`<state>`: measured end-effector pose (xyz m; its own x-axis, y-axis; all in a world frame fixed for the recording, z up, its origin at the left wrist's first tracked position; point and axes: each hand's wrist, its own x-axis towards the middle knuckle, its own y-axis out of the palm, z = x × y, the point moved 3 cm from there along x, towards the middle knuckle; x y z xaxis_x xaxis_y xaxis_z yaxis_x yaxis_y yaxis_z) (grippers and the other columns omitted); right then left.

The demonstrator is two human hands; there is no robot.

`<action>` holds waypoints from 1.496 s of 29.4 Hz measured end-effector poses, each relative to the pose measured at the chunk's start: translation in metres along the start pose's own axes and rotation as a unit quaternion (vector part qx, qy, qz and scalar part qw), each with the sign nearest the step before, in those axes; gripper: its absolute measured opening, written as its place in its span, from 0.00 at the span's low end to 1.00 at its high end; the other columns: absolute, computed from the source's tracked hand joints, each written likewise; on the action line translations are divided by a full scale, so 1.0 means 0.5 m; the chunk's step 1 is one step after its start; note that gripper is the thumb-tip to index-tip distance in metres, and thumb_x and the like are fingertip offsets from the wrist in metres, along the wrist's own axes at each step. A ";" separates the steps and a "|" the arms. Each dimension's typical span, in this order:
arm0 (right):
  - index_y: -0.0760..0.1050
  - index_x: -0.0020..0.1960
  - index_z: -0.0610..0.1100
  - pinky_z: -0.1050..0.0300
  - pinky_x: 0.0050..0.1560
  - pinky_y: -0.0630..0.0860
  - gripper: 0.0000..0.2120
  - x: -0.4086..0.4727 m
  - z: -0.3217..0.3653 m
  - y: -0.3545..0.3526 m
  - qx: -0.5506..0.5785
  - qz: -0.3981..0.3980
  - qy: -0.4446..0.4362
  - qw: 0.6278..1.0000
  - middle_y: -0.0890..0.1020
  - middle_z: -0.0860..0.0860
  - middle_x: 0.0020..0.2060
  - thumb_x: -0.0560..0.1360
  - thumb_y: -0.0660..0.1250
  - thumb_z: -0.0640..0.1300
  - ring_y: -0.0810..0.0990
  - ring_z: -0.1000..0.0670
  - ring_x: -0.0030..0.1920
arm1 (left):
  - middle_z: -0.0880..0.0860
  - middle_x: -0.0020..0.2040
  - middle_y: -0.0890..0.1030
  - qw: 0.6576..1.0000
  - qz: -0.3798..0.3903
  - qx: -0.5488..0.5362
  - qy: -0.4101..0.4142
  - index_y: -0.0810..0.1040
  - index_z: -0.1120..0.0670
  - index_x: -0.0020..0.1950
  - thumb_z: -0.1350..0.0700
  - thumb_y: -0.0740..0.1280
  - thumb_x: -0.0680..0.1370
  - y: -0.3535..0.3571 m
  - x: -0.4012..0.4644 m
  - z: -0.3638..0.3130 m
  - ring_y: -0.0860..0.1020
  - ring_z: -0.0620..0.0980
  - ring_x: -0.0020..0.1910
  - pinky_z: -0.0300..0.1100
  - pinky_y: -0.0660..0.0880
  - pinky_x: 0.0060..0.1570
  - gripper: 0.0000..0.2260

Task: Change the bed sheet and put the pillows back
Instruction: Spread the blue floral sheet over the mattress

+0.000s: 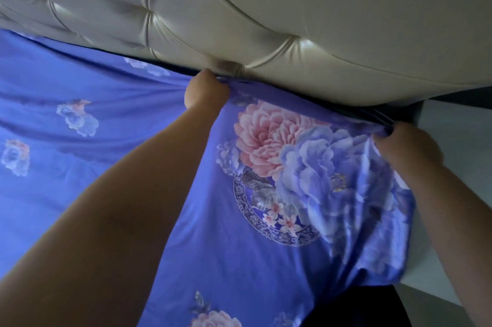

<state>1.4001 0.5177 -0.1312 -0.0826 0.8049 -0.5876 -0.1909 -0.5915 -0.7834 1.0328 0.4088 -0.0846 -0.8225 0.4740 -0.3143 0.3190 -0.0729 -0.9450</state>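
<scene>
The left hand [206, 92] grips the top edge of the blue floral bed sheet [266, 220], its fingers curled round the cloth right under the tufted cream headboard [292, 20]. Off to its right, the right hand [407, 145] pinches the same edge at the corner, and the sheet spreads below both wrists.

Left hand [206, 92] fingertips vanish beneath the headboard [266, 20]; bed sheet [106, 193] (its edge too) tucked from sight.

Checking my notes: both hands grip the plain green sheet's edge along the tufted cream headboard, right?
Not plain green: the head view shows a blue floral sheet. The left hand and right hand do grip its edge along the tufted cream headboard.
</scene>
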 end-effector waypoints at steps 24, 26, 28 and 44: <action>0.63 0.65 0.35 0.44 0.60 0.68 0.32 0.061 -0.007 0.048 -0.026 -0.023 -0.044 0.998 0.73 0.35 0.63 0.72 0.71 0.53 0.70 0.35 0.64 | 0.49 0.78 0.52 0.894 0.171 0.200 0.364 0.48 0.40 0.77 0.34 0.56 0.76 0.268 -0.122 -0.155 0.49 0.62 0.76 0.71 0.53 0.66 0.33; 0.67 0.62 0.37 0.46 0.56 0.72 0.28 0.068 -0.012 0.040 -0.061 0.041 -0.022 0.997 0.77 0.37 0.59 0.74 0.67 0.57 0.76 0.38 0.60 | 0.50 0.79 0.46 0.906 0.187 0.202 0.322 0.44 0.39 0.76 0.31 0.55 0.74 0.281 -0.141 -0.169 0.45 0.65 0.75 0.73 0.51 0.65 0.35; 0.74 0.57 0.36 0.50 0.54 0.76 0.25 0.071 -0.020 0.030 -0.096 0.146 -0.038 0.984 0.80 0.39 0.52 0.72 0.69 0.56 0.80 0.41 0.52 | 0.53 0.79 0.43 0.915 0.201 0.208 0.281 0.42 0.38 0.76 0.33 0.55 0.76 0.286 -0.151 -0.183 0.43 0.68 0.75 0.74 0.51 0.65 0.34; 0.75 0.59 0.35 0.52 0.50 0.73 0.14 -0.084 -0.091 0.025 0.519 0.352 -0.001 0.779 0.80 0.41 0.49 0.74 0.65 0.36 0.78 0.45 0.47 | 0.56 0.78 0.47 0.907 0.267 0.109 0.308 0.33 0.48 0.76 0.33 0.70 0.66 0.325 -0.283 -0.249 0.52 0.66 0.74 0.61 0.62 0.68 0.55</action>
<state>1.4456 0.4744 -0.1256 -0.5253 0.2979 -0.7970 -0.7852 -0.5305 0.3193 1.2597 0.4392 -0.1824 -0.1376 0.7158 -0.6846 0.4372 -0.5764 -0.6904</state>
